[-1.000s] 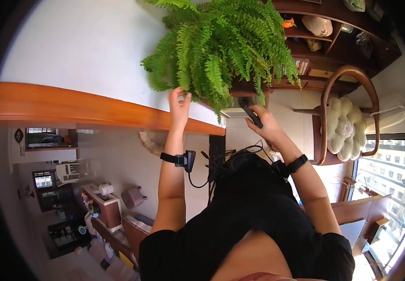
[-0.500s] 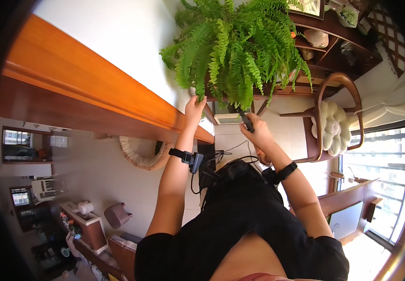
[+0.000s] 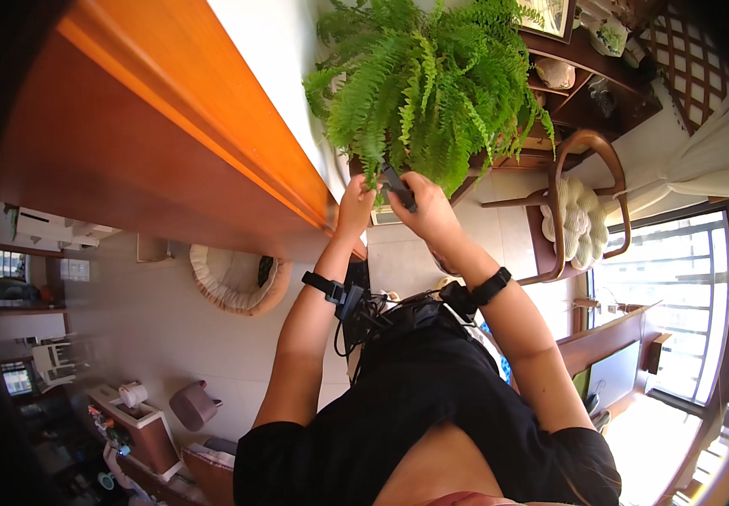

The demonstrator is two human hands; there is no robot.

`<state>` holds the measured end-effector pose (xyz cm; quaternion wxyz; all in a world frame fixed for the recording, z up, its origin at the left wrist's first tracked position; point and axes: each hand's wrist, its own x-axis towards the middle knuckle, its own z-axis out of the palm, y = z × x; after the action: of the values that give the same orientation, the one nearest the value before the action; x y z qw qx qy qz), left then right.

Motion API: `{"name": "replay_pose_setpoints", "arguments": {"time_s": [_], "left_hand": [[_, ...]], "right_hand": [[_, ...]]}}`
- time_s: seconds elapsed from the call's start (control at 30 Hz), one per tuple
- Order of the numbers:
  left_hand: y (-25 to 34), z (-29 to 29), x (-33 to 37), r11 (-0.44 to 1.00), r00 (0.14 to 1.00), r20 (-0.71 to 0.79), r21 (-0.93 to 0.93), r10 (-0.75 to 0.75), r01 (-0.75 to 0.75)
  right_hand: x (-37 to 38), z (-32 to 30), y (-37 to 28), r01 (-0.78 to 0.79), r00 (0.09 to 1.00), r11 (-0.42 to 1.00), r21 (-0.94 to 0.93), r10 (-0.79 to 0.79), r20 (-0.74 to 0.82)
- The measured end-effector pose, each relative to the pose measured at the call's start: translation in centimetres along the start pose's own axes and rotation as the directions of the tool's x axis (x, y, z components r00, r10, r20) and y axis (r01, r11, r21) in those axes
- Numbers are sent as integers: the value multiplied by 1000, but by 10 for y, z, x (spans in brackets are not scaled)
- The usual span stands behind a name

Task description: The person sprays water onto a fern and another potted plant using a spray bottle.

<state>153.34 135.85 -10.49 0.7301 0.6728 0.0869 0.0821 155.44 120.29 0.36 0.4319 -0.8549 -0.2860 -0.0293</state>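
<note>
A large green fern (image 3: 432, 93) fills the top middle, its fronds drooping toward me. My left hand (image 3: 356, 207) is closed at the low left fronds, with a frond tip pinched in its fingers. Close beside it, my right hand (image 3: 428, 209) grips a dark hand tool (image 3: 402, 189) that looks like pruning shears. The tool's front end points up into the fronds by my left fingers; leaves hide part of it. Whatever holds the fern is mostly covered by foliage.
An orange-brown wooden ledge (image 3: 238, 110) runs along my left, close to my left forearm. To the right stands a wooden chair with a cream cushion (image 3: 579, 221). Dark shelves (image 3: 609, 101) carry ornaments behind the fern. A round pet bed (image 3: 242, 299) lies on the floor.
My right hand has moved left and up with the dark tool, coming next to my left hand. The view has shifted slightly, and my left hand still pinches at the fronds.
</note>
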Motion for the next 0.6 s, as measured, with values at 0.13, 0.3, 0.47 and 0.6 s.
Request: {"name": "replay_pose_setpoints", "arguments": {"time_s": [0.13,0.3,0.47,0.6], "left_hand": [[-2,2,-4,998,1000,-22,58,-15,16],[-16,-10,-6,986,1000,6,164,-17,16],[7,-4,-11,942,999,10,333,-54,47],[26,-3,-14,910,998,28,412,-52,36]], "right_hand": [[27,-3,-19,78,997,997,-3,-78,19],[65,-18,-33,79,986,996,35,-73,-148],[87,-79,-17,-87,951,994,72,105,-292],[72,-113,10,-95,976,994,45,102,-193]]}}
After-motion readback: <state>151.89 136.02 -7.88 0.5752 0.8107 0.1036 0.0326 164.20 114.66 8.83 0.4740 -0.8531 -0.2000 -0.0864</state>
